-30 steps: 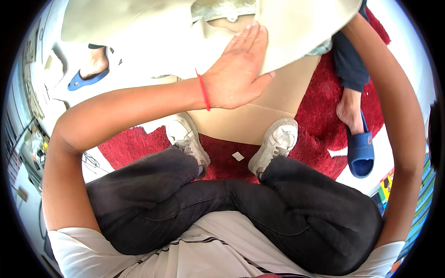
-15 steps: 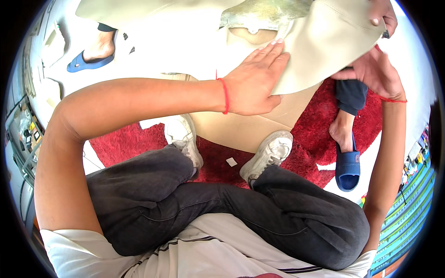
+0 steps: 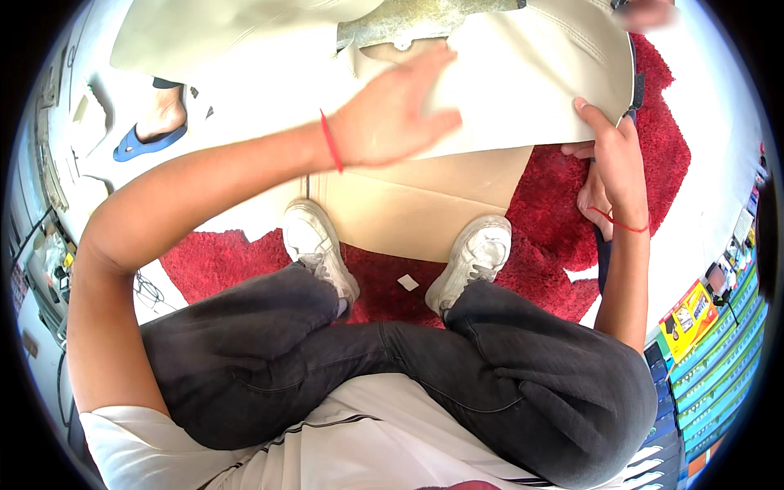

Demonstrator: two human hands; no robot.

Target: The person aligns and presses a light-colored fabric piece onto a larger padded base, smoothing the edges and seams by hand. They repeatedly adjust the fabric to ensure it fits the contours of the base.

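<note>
A large beige leather-like cover [image 3: 523,90] with stitched seams spreads across the top of the view. A worn, mottled grey-green panel [image 3: 429,20] shows through a gap in it. My left hand [image 3: 392,110], slightly blurred, is over the cover's near part just below that panel, fingers stretched and thumb apart, holding nothing. Whether it touches the cover I cannot tell. At the right side my right hand [image 3: 616,159] grips the cover's edge, thumb on top and fingers partly hidden beneath. A dark strip or clip [image 3: 639,90] sits on the edge just above it.
A brown cardboard sheet [image 3: 400,212] lies below the cover, over a red shaggy rug [image 3: 547,237]. Another person's blurred hand [image 3: 649,15] is at the top right; their blue slipper [image 3: 147,145] is at left. My white shoes [image 3: 478,253] flank the cardboard.
My left hand has lifted or slid leftward from the panel's edge. My right hand has moved down and inward and now grips the cover's edge. The cover has shifted up and left.
</note>
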